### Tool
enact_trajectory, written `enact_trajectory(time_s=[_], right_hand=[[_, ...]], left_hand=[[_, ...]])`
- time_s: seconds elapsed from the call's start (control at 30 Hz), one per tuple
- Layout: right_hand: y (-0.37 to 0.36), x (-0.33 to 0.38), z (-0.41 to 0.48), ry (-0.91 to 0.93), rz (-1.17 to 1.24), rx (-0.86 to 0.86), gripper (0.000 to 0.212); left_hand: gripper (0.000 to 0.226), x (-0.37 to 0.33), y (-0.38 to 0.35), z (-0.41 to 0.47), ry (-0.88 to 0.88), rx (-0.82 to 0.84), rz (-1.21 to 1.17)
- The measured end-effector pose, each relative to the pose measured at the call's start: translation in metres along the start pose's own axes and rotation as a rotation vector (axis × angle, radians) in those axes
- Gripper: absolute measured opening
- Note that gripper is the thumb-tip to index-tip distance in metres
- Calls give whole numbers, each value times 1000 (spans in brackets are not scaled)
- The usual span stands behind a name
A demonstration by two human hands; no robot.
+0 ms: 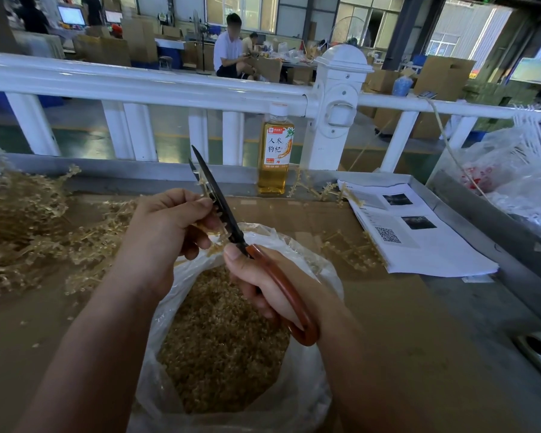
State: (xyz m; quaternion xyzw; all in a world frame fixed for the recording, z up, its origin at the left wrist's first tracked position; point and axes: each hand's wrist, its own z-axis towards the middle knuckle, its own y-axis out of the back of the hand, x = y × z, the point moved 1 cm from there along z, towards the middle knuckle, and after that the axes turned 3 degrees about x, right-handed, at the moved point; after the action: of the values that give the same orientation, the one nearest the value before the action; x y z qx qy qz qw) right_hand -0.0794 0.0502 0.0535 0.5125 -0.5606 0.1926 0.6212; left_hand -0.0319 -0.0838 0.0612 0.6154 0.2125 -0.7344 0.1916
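Around: bottle of amber drink [274, 151] behind, printed sheets [419, 232] to the right, heap of tan plastic sprigs [22, 226] to the left. Left hand [166, 226] pinches one sprig [205, 186] between thumb and curled fingers. Right hand [272, 282] grips red-handled scissors [228, 220] with the blades slightly parted against the sprig, above an open clear bag [306, 401] of cut bits. Surface: cardboard-covered bench [388, 323]. White railing [169, 85] behind, workshop beyond.

A factory hall: cardboard boxes [444, 76] and seated workers [228, 54] beyond a white railing [138, 85], heaped plastic sprues [22, 220] and a bag of clippings [306, 385] on the workbench [419, 323].
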Motion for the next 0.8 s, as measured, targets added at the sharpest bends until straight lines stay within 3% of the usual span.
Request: enact_trajectory(time_s=[0.8], right_hand=[[-1,-3,1,-32,45,-18,36]], left_hand=[[23,-2,-9,-4,-38,-89,-45]])
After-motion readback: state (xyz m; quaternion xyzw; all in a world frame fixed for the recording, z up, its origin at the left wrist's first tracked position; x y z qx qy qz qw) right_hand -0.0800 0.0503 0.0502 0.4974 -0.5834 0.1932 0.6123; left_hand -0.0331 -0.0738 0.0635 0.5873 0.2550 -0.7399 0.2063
